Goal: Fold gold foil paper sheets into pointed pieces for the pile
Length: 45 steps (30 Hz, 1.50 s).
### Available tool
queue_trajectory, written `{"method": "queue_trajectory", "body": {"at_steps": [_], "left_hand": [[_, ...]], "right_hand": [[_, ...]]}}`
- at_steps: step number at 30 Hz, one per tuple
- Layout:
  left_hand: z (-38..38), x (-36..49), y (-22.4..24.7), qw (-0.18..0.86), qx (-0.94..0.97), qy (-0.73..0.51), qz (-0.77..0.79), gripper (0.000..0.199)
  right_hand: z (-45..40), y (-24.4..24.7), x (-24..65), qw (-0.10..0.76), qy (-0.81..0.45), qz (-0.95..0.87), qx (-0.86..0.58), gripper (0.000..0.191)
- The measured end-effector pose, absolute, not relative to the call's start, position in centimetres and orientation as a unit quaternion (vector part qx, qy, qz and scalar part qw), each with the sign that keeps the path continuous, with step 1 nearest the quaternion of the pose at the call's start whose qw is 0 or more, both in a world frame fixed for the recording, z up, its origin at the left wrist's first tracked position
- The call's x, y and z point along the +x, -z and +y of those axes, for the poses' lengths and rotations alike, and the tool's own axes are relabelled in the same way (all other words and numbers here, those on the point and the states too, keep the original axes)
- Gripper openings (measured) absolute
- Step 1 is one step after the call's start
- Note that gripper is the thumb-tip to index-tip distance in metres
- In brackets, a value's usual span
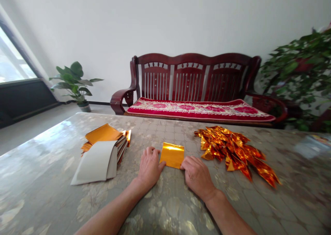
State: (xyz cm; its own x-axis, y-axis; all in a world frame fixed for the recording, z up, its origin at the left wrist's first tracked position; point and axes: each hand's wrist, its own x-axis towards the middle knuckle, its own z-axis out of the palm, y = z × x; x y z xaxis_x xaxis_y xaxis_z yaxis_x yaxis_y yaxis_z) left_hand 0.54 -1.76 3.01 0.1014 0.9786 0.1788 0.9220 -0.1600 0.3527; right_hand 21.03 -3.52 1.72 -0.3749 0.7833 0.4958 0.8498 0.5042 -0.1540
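A square sheet of gold foil paper [172, 155] lies flat on the patterned table cover [170, 207], between my hands. My left hand [149, 167] rests palm down beside the sheet, its thumb at the sheet's lower left corner. My right hand [198, 177] lies palm down on the other side, with its fingertips against the right edge. To the left sits a stack of gold foil sheets [103, 134] with a white paper sheet [95, 162] folded over part of it. A loose pile of folded gold foil pieces [232, 152] lies to the right.
A glossy printed packet [311, 146] lies at the table's far right. Beyond the far table edge stand a dark red wooden bench [188, 78] with a red floral cushion [199, 110], a potted plant [73, 83], and a leafy plant [297, 69].
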Motion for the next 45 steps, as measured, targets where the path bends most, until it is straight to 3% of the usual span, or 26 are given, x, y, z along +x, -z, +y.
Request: {"method": "queue_trajectory", "body": {"at_steps": [10, 18, 23, 28, 32, 37, 45], "left_hand": [[-2.1, 0.7, -3.4, 0.081, 0.751, -0.175, 0.632, 0.028], [-2.0, 0.8, -3.0, 0.086, 0.749, -0.187, 0.63, 0.01], [-1.6, 0.9, -2.1, 0.228, 0.694, -0.285, 0.621, 0.005], [-1.0, 0.9, -1.1, 0.368, 0.594, -0.449, 0.557, 0.011], [-1.1, 1.2, -1.2, 0.425, 0.54, -0.511, 0.516, 0.017], [-1.6, 1.6, -1.4, 0.463, 0.525, -0.531, 0.478, 0.021], [-1.5, 1.9, -1.9, 0.546, 0.536, -0.434, 0.476, 0.035]], "right_hand": [[-3.5, -1.7, 21.0, 0.257, 0.058, -0.826, -0.498, 0.027], [-3.5, -1.7, 21.0, 0.263, 0.061, -0.825, -0.496, 0.03], [-3.5, -1.6, 21.0, 0.29, 0.021, -0.807, -0.514, 0.027], [-3.0, -1.3, 21.4, 0.374, -0.073, -0.733, -0.564, 0.014], [-2.2, -0.7, 21.8, 0.446, -0.199, -0.639, -0.594, 0.048], [-1.6, -0.8, 22.0, 0.473, -0.374, -0.601, -0.525, 0.031], [-1.9, -1.8, 21.5, 0.53, -0.412, -0.532, -0.515, 0.037]]}}
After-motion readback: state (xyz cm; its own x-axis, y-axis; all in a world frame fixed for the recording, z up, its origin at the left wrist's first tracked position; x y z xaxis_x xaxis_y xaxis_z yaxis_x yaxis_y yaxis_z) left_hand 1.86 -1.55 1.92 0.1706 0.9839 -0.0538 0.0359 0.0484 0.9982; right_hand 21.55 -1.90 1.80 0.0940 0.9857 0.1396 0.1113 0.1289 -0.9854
